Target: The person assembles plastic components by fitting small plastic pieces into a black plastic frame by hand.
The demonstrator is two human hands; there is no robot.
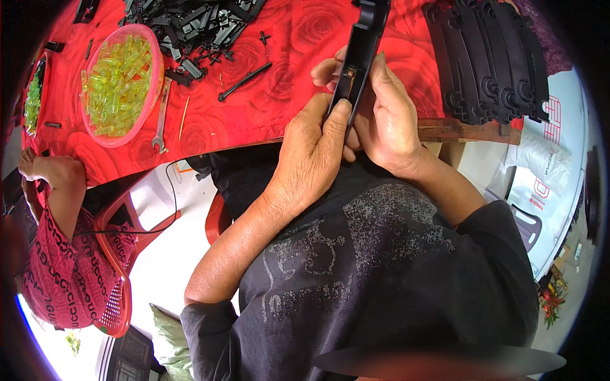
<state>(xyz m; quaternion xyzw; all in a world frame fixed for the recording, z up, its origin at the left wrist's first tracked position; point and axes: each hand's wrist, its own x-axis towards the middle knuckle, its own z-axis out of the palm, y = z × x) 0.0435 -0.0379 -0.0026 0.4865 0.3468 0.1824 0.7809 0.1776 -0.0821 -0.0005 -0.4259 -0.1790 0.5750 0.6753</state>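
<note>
A red rose-patterned tabletop [273, 95] carries a pink bowl [117, 86], a wrench [161, 117], and black plastic parts [190, 25].

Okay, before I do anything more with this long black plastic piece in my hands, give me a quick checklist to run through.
1. Left hand grips the long black piece: ok.
2. Right hand braces it from the other side: ok.
3. Small fitting seated in the piece: cannot tell, fingers hide it.
4. Pink bowl of yellow-green parts stocked: ok.
5. Stack of black pieces stays on the table: ok.
</note>
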